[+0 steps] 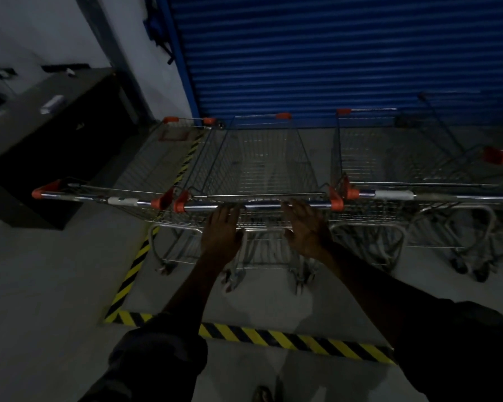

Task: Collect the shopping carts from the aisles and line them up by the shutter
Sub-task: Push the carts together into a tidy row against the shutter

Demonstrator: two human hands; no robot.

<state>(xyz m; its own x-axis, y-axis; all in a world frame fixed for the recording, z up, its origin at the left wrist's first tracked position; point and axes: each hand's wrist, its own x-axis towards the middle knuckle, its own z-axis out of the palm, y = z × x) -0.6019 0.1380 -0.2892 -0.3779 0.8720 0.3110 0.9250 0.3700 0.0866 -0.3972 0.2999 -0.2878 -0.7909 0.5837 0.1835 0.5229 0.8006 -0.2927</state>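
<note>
1. While the left hand (221, 232) and the right hand (306, 227) are resting apart on the chrome handle (260, 205) at centre frame, their fingers are lying straight over the bar rather than curling round it, so neither is really gripping.
2. Judging by that, the parking push is nearly finishing. A gentle flat-palmed nudge is suiting it better than a shove.
3. The middle cart (259, 166) they are touching is standing between the left cart (157, 169) and the right cart (384, 158). Orange handle ends are almost meeting on both sides, so any further push is needing to go straight, with equal pressure from both hands.
4. Its nose is pointing at the blue shutter (331, 53) filling the upper frame. Whether it is touching the shutter, I cannot tell.
5. A fourth cart (462, 146) at the far right is sitting askew and is looking like the next one needing squaring.
6. Striped floor tape (273, 338) across the lower frame is marking the bay, and the wheels are sitting inside it.
</note>
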